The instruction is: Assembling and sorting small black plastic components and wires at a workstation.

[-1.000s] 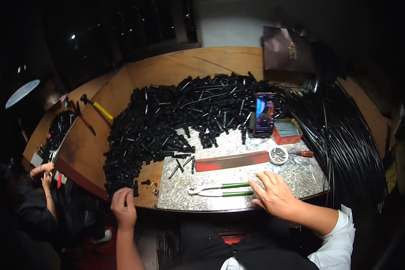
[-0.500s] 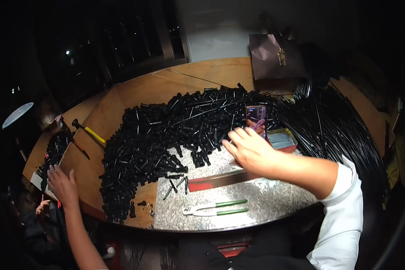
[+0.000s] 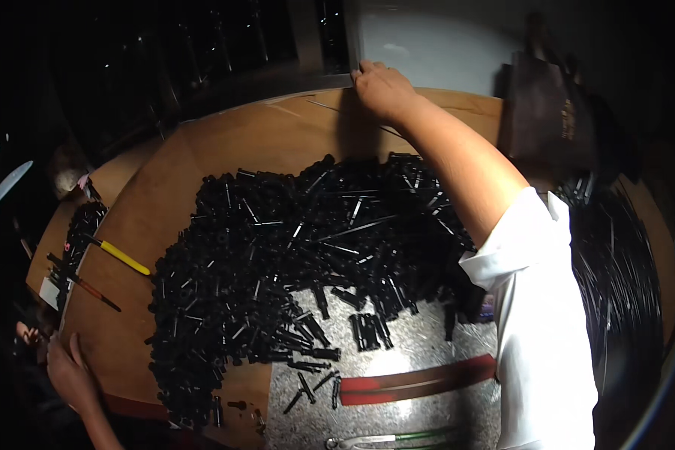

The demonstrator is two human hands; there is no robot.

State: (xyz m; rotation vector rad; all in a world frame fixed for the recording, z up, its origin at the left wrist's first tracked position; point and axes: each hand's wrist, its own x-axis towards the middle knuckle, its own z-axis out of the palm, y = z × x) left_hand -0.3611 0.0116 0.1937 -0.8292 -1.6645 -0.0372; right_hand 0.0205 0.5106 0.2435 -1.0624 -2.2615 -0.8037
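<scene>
My right hand [image 3: 384, 91] reaches far forward, its fingers curled in line with the table's far rim. What they hold, if anything, is hidden. Its white sleeve [image 3: 540, 300] crosses the right of the table and covers most of the phone [image 3: 487, 308]. My left hand [image 3: 71, 373] rests by the left edge of the tabletop, fingers along the edge and thumb apart, with nothing seen in it. Between my arms spreads a large heap of short black tubular parts [image 3: 277, 240]. A few stand together [image 3: 369, 332] on the speckled grey slab [image 3: 307, 420].
A red-brown strip [image 3: 420, 380] and green-handled pliers [image 3: 382, 441] lie on the slab. At left are a yellow-handled tool [image 3: 124, 257] and a thin orange-handled tool [image 3: 97, 294]. Long black rods [image 3: 615, 262] and a dark paper bag [image 3: 544, 112] occupy the right. Another person's hand [image 3: 27, 334] shows far left.
My right hand has left the phone and stretched forward to the far rim. My left hand has drawn back along the left edge. The whole view has shifted, so the slab sits lower.
</scene>
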